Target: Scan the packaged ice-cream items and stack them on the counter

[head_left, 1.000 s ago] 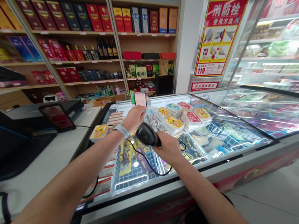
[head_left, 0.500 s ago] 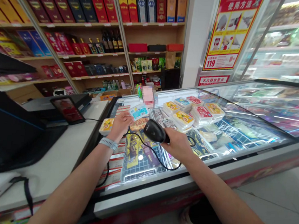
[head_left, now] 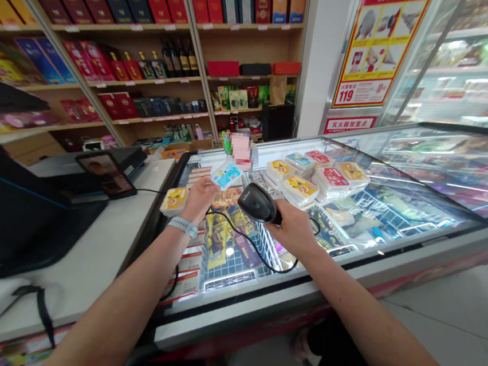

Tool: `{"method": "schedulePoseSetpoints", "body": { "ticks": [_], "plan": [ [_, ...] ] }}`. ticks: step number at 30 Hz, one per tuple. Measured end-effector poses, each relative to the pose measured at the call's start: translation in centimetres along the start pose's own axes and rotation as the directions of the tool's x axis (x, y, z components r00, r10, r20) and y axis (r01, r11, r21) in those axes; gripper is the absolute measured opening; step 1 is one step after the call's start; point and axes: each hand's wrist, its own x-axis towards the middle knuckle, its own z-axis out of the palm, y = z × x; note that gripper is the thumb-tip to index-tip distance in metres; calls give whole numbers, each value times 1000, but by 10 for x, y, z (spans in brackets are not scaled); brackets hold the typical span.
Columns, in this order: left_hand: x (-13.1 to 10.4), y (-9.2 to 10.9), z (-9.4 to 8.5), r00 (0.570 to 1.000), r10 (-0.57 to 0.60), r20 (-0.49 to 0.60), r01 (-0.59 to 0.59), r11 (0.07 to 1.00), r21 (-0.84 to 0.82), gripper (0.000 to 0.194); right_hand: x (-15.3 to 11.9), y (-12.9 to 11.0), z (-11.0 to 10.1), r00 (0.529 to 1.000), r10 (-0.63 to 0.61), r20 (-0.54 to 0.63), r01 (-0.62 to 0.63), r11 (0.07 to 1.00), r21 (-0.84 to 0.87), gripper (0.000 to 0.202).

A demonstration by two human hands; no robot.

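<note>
My right hand (head_left: 294, 227) is wrapped round the handle of a black barcode scanner (head_left: 256, 201), whose head points left. Its black cable (head_left: 245, 238) loops over the freezer's glass lid. With its fingertips, my left hand (head_left: 201, 201) holds the near edge of a blue and white packet (head_left: 226, 175), tilted with its printed face up. Just left of that hand lies a yellow-labelled pack (head_left: 174, 201) on the freezer's left edge. Several packs with yellow, blue and red labels (head_left: 297, 189) are stacked on the glass, beyond and right of the scanner.
The chest freezer (head_left: 231, 314) extends to the right, with wire baskets of goods under its glass. A phone (head_left: 105, 174) leans on the white counter (head_left: 90, 260) at left, near a black screen unit (head_left: 12, 212). Shelves of boxes (head_left: 144, 29) stand behind.
The camera view has tilted down slightly. My left hand has moved a little to the right with the packet. The scanner stays in my right hand, at nearly the same place.
</note>
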Motion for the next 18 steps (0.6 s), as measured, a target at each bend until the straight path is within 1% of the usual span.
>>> {"method": "schedulePoseSetpoints", "body": {
  "ticks": [5,11,18],
  "plan": [
    [2,-4,-1,999,-4,38,5,999,-41,32,0,0,0,1000,-12,6,13,1000,-24,15],
    [4,-7,-5,999,-4,32,6,998,-60,34,0,-1,-1,1000,-12,16,12,1000,-19,16],
    [3,-5,-11,999,-39,17,40,999,-35,34,-1,0,-4,1000,-10,15,11,999,-33,17]
  ]
}}
